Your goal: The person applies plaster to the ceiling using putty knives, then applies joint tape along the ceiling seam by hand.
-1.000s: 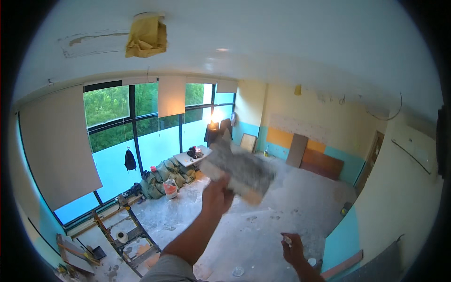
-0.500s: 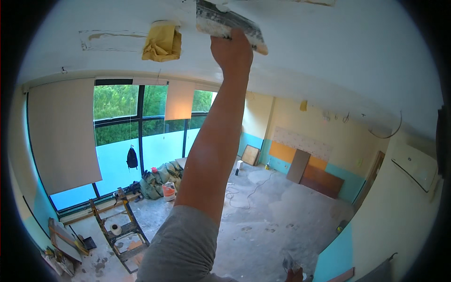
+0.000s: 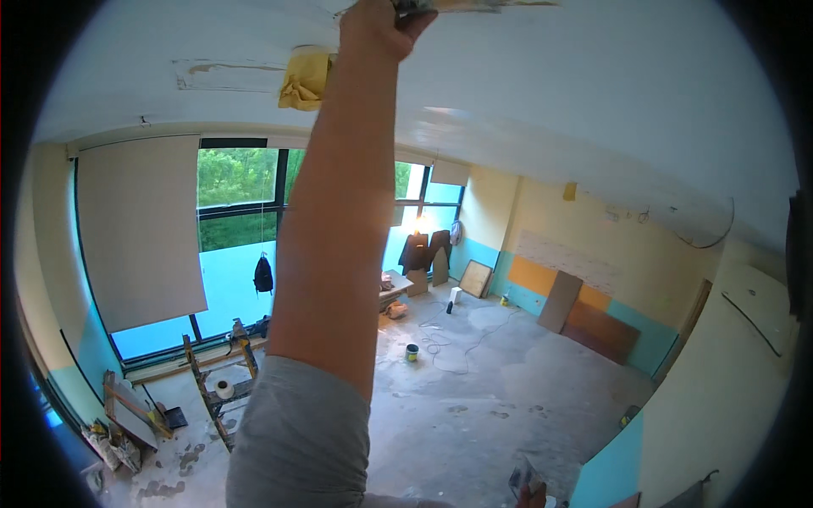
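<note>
The left hand (image 3: 381, 25) is up against the ceiling (image 3: 593, 93), its grip closed round the handle of a trowel (image 3: 457, 7), just right of the yellow rag (image 3: 306, 78) stuck up there. The blade lies flat to the plaster at the top edge of view (only a sliver shows). It looks a stiff, light tool, likely slick where wet filler coats it, so the handle is the sound place to hold. The right hand (image 3: 532, 493) is barely in view low down; I cannot tell its grip.
</note>
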A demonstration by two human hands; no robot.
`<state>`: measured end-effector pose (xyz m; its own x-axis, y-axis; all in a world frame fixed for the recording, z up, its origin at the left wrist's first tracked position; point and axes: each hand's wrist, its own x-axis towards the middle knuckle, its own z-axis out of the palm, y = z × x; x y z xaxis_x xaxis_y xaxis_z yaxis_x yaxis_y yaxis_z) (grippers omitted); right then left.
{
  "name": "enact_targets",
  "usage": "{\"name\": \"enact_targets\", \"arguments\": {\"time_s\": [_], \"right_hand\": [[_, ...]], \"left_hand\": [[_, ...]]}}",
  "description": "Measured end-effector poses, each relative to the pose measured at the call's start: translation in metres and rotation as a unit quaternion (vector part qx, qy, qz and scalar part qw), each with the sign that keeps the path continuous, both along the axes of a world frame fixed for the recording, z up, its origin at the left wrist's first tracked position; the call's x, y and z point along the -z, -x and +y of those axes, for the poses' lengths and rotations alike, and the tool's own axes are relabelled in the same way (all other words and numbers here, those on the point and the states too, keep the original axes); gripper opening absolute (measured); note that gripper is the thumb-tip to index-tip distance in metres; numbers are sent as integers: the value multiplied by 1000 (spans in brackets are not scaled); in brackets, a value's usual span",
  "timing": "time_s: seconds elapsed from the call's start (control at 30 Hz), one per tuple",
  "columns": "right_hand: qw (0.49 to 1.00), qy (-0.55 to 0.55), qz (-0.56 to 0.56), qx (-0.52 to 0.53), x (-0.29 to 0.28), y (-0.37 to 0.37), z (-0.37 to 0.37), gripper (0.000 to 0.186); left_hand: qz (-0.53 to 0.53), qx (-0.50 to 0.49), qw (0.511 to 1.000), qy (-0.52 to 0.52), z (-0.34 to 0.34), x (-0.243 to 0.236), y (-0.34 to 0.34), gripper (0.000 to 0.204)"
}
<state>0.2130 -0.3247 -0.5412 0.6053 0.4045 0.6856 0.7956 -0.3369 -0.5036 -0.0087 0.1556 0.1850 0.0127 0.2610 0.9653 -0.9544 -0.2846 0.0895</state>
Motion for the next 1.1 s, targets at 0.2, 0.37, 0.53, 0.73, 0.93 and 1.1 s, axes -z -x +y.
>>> {"name": "enact_targets", "arguments": {"time_s": [0.2, 0.37, 0.53, 0.73, 0.93, 1.1], "right_hand": [[986, 10, 167, 7, -17, 4, 16, 31], [990, -45, 81, -110, -44, 22, 31, 38], [992, 2, 114, -51, -3, 2, 22, 40], [992, 47, 116, -7, 33, -11, 11, 43], [987, 16, 161, 5, 37, -6, -13, 46], [955, -114, 252, -108, 8, 12, -14, 47]], "left_hand": [[8, 111, 987, 113, -38, -34, 68, 25], [-136, 64, 982, 116, -39, 11, 74, 18], [-72, -463, 861, 198, -7, 40, 33, 35], [-58, -449, 846, 282, 7, 13, -51, 39], [-114, -377, 881, 262, -100, 2, -100, 32], [-169, -421, 873, 179, -147, 30, -125, 39]]}}
